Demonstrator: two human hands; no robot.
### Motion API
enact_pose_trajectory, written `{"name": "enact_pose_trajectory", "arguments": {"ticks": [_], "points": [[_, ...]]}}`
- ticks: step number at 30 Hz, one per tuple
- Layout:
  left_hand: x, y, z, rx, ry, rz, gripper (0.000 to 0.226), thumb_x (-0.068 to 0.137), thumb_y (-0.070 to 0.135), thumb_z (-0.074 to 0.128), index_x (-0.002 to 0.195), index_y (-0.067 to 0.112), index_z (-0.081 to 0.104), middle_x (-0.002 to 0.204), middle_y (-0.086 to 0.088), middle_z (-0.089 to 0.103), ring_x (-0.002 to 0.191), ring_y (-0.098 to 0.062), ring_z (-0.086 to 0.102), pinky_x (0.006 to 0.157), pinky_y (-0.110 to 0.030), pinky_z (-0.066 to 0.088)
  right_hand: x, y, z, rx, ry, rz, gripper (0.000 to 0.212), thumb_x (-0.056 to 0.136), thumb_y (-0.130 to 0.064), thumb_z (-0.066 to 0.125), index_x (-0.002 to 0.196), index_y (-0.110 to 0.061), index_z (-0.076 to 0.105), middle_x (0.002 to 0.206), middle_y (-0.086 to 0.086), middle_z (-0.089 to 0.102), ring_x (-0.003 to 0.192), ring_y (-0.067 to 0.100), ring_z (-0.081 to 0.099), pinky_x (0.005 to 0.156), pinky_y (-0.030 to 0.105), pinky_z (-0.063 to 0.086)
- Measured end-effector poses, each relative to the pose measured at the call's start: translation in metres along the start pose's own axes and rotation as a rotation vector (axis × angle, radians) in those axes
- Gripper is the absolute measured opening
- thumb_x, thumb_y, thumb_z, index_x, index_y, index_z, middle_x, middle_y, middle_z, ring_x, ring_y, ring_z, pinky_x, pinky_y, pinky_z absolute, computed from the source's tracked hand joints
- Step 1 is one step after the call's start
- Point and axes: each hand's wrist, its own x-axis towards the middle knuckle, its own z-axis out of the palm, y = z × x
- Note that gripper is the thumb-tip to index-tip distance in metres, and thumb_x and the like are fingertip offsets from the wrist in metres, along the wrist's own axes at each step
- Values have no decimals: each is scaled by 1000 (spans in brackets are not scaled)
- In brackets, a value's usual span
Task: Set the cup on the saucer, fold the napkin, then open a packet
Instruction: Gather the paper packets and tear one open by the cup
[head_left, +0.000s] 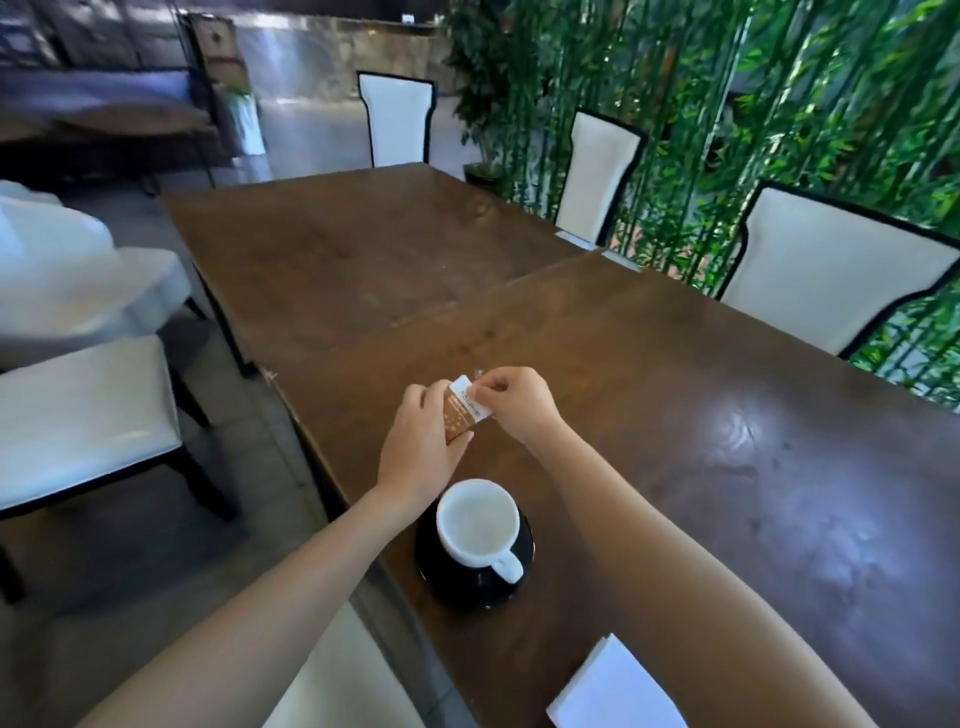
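- My left hand (418, 447) curls round the lower, brown half of the packet (464, 411), thumb on one face and fingers behind. It acts as the anchor, so the paper cannot slide when I pull.
- My right hand (519, 405) pinches the white top strip between thumb and forefinger, with the other fingers tucked in. Gripping close beside the left hand should keep the tear short and controlled.
- I hold the packet above the table (727, 441), at 12 o'clock from the cup (478, 519) and just beyond it, so the contents can go straight in.
- I cannot tell whether the top has begun to tear.
- The white cup sits on the black saucer (452, 587), looking empty, with its handle turned to 5 o'clock.
- The napkin (615, 686) lies folded at 5 o'clock from the saucer, near the table edge and clear of my arms.
- I judge the first two steps done and the opening just under way.
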Motion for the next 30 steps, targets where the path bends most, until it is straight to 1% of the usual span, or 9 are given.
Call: {"name": "enact_pose_trajectory", "arguments": {"ticks": [3, 7, 9, 12, 15, 17, 21, 26, 30], "points": [[17, -15, 7, 125, 6, 11, 66, 81, 35, 69, 135, 18, 36, 121, -4, 51, 110, -19, 52, 77, -24, 46, 28, 5, 10, 18, -39, 21, 14, 87, -17, 61, 88, -7, 72, 81, 0, 64, 71, 15, 60, 58, 22, 48], [40, -41, 22, 219, -59, -44, 71, 79, 33, 71, 137, 15, 35, 125, -5, 52, 119, -22, 48, 88, -32, 48, 62, 22, 31, 6, -130, 75, 13, 87, -17, 62, 83, -7, 70, 66, -2, 62, 48, 7, 56, 39, 11, 43], [48, -55, 32, 226, -114, -84, 65, 79, 30, 71, 134, 14, 39, 124, -5, 51, 119, -23, 47, 91, -32, 46, 77, 34, 47, -3, -161, 106, 13, 86, -15, 62, 83, -6, 72, 69, 2, 65, 48, 11, 57, 43, 15, 48], [60, -79, 47, 236, -180, -133, 60, 81, 28, 69, 132, 13, 42, 124, -5, 49, 119, -22, 45, 94, -32, 44, 97, 52, 71, 9, -188, 181, 13, 84, -13, 61, 81, -7, 72, 69, 3, 65, 54, 15, 59, 56, 28, 54], [68, -103, 61, 247, -241, -150, 60, 82, 29, 67, 133, 10, 42, 126, -7, 47, 121, -24, 43, 96, -35, 42, 113, 68, 94, 1, -221, 241, 13, 84, -13, 60, 82, -8, 72, 58, 0, 61, 46, 10, 54, 45, 20, 46], [70, -118, 69, 256, -268, -170, 60, 83, 29, 66, 134, 11, 41, 126, -6, 47, 120, -24, 42, 96, -36, 42, 121, 77, 109, -22, -243, 253, 13, 84, -13, 59, 78, -11, 70, 55, -1, 60, 45, 9, 52, 44, 18, 44], [64, -142, 86, 280, -310, -212, 59, 83, 30, 65, 134, 13, 41, 126, -5, 48, 121, -24, 41, 95, -37, 42, 126, 95, 138, -100, -303, 261, 16, 85, -15, 57, 76, -12, 70, 57, -2, 60, 53, 11, 55, 56, 27, 49], [54, -158, 98, 302, -320, -207, 64, 81, 35, 67, 134, 12, 40, 126, -4, 49, 120, -24, 40, 96, -36, 39, 125, 110, 153, -231, -313, 167, 15, 87, -21, 58, 86, -13, 70, 79, -2, 61, 74, 14, 55, 63, 26, 42], [51, -164, 98, 251, -310, -233, 77, 79, 37, 70, 140, 9, 33, 132, -6, 43, 126, -24, 34, 103, -36, 36, 125, 114, 153, -226, -283, 121, 14, 87, -25, 58, 94, -16, 66, 85, -2, 61, 80, 15, 56, 68, 27, 43]]}}
